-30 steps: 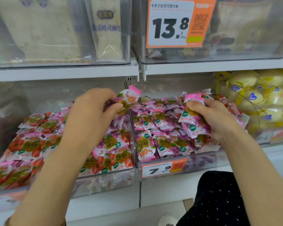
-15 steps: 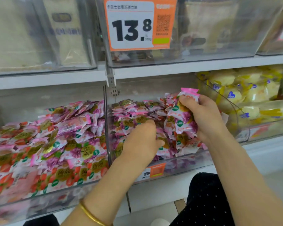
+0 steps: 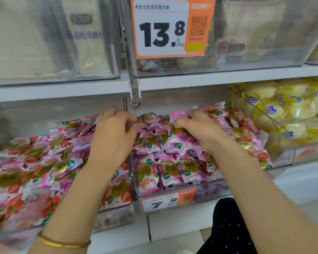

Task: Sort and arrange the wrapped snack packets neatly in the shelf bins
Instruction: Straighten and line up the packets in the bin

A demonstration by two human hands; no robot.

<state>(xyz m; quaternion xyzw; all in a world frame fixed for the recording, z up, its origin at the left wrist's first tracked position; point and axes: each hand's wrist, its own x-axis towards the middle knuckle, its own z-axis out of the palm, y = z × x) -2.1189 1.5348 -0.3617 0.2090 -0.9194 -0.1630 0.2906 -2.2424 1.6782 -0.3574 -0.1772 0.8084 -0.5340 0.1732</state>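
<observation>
Both grips curl into the heap: the left hand (image 3: 114, 138) pinches packets (image 3: 171, 169) beside the far end of the divider (image 3: 125, 107), the right hand (image 3: 198, 129) clutches more in the right bin (image 3: 218, 189), probably gathering strays to square up the far row.

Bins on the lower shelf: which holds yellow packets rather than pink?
The rightmost bin, right of the right hand: pale yellow wrappers with blue hearts. The left bin and middle bin hold pink packets.

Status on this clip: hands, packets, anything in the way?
Left hand pinches packets at the divider. Right hand grips packets atop the middle bin. No obstruction seen.
</observation>
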